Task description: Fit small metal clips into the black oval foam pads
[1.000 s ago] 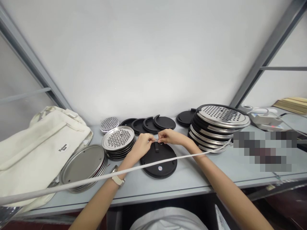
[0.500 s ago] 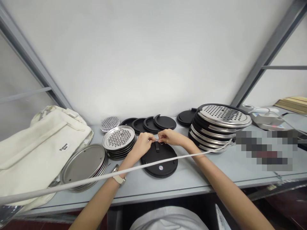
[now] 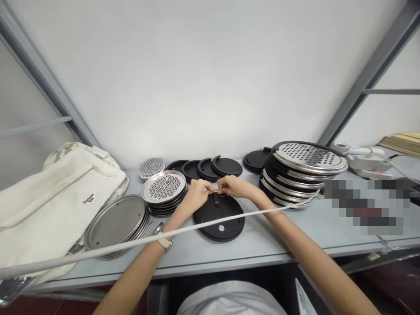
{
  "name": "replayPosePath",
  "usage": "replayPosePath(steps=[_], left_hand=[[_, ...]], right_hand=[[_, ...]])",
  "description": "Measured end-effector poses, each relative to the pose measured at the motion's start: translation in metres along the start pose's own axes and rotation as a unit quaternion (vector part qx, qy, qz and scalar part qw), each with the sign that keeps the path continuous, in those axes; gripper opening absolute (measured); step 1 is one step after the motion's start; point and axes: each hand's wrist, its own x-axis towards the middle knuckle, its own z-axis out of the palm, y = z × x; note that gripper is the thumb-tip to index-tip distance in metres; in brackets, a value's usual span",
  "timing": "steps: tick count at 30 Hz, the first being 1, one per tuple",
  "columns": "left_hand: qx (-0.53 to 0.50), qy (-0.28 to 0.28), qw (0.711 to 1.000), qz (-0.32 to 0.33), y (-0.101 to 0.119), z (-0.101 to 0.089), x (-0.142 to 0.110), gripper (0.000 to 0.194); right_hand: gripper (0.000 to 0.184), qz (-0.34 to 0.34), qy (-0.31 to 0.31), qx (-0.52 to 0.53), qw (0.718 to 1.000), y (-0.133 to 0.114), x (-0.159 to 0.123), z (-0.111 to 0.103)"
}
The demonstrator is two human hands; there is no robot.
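A black round disc (image 3: 226,214) lies on the table before me, with a short black strap (image 3: 216,200) near its far edge and a small round sticker (image 3: 222,228) near its front. My left hand (image 3: 197,194) pinches at the far edge, just beside the strap. From the other side, my right hand (image 3: 234,186) pinches close to the left fingertips. A thin ring-like glint shows below the right fingers. What the fingertips hold is too small to make out. A pale cord (image 3: 197,226) crosses in front of the disc and both forearms.
Left of the disc stand stacked grater plates (image 3: 166,186), plain metal discs (image 3: 114,218) and cream cloth bags (image 3: 65,188). Black round holders (image 3: 228,167) lie behind. A tall stack of graters in black rims (image 3: 308,158) stands at right. Metal frame posts (image 3: 367,74) flank the table (image 3: 262,245).
The whole view has shifted slightly. Both hands stay pinched together at the disc's far edge, with hardly any movement of the fingers.
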Motion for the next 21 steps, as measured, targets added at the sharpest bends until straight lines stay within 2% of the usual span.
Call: replayPosePath(steps=[21], left_hand=[[-0.010, 0.002, 1.000, 0.018, -0.002, 0.003, 0.001, 0.025]], right_hand=[[0.021, 0.027, 0.008, -0.110, 0.994, -0.022, -0.003, 0.000]])
